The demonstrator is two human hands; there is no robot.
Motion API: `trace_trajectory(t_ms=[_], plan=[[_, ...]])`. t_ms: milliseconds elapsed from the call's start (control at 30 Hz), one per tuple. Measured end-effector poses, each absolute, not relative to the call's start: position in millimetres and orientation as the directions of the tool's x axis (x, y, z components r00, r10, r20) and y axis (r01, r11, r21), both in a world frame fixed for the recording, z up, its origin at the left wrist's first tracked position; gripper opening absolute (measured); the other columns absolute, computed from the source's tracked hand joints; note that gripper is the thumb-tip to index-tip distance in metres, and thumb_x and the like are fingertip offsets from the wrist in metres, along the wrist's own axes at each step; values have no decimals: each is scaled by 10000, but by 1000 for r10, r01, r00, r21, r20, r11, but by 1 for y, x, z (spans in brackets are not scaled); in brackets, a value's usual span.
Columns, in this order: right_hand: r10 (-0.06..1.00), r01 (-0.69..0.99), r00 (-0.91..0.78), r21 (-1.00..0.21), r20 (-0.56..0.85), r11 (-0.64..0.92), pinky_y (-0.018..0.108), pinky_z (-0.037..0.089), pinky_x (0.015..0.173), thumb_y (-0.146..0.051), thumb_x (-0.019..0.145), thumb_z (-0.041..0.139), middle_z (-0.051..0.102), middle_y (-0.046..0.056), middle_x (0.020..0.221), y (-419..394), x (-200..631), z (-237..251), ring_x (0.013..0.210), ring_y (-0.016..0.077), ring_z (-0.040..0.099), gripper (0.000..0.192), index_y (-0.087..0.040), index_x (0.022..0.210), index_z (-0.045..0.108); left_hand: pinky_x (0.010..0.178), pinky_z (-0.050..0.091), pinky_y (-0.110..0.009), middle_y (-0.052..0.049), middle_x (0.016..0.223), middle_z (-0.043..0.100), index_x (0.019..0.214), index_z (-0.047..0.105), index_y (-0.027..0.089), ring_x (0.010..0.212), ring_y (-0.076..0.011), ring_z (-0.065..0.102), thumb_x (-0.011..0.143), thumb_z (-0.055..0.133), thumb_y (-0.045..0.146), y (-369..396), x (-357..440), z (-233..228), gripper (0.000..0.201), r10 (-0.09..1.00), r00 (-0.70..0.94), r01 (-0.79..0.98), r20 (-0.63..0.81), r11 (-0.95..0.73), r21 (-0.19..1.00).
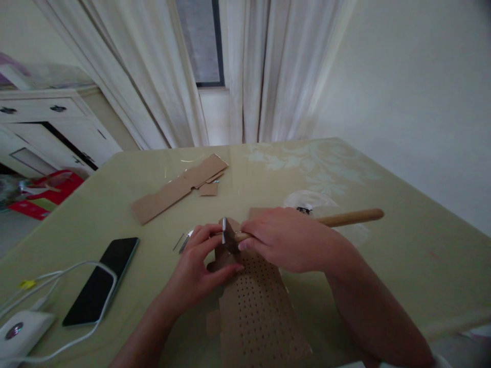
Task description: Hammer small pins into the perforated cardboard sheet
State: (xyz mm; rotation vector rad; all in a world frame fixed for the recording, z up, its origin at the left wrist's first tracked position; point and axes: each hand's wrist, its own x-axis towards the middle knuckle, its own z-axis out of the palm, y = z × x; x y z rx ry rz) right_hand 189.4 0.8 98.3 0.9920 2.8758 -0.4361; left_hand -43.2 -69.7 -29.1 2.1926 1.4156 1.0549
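My right hand [286, 244] grips a wooden-handled hammer [345, 218] close to its metal head [229, 236]; the handle sticks out to the right. The head rests over the top edge of a brown cardboard piece [258, 312] covered in rows of small holes, lying in front of me. My left hand [199, 268] pinches the cardboard's upper left corner, its fingers right beside the hammer head. A few thin nails [181, 242] lie on the table just left of my left hand.
On the green table [402, 255]: a long cardboard strip [177, 188] with small scraps at the back, a black phone [103, 280] and white cable [57, 286] with a white device [17, 332] at left, a clear plastic bag [318, 204] behind the hammer. Curtains and a white cabinet [49, 128] beyond.
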Motion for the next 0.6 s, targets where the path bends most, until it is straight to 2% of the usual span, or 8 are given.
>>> trace_trajectory(t_ms=[233, 400, 500, 600], plan=[[599, 604, -792, -288, -115, 743, 322, 396, 702, -400, 1099, 546, 794, 72, 949, 2, 191, 98, 857, 237, 732, 287, -221, 1071, 769, 1032, 529, -486, -83, 1328, 695, 1301, 734, 325, 1226, -314, 639, 883, 883, 402, -70, -45, -32, 451, 890, 234, 648, 391, -443, 620], [598, 624, -781, -272, -181, 733, 323, 352, 661, -392, 1071, 578, 780, 84, 880, 1, 189, 99, 803, 236, 713, 300, -195, 970, 780, 1024, 547, -475, -82, 1340, 686, 1298, 718, 316, 1225, -302, 645, 896, 870, 378, -71, -44, -33, 435, 890, 231, 635, 393, -444, 632], [601, 600, -792, -318, -108, 734, 313, 334, 668, -397, 1074, 588, 767, 55, 864, 2, 191, 105, 777, 205, 677, 293, -208, 929, 758, 995, 560, -445, -79, 1328, 691, 1295, 712, 310, 1202, -291, 645, 901, 862, 367, -72, -42, -33, 425, 865, 226, 659, 448, -475, 584], [644, 589, -765, -393, 8, 706, 301, 367, 711, -403, 1100, 567, 749, 35, 854, 4, 200, 114, 778, 177, 645, 320, -202, 921, 740, 972, 559, -423, -89, 1282, 709, 1297, 719, 281, 1164, -282, 647, 957, 788, 347, -70, -46, -28, 353, 800, 179, 703, 573, -511, 494]])
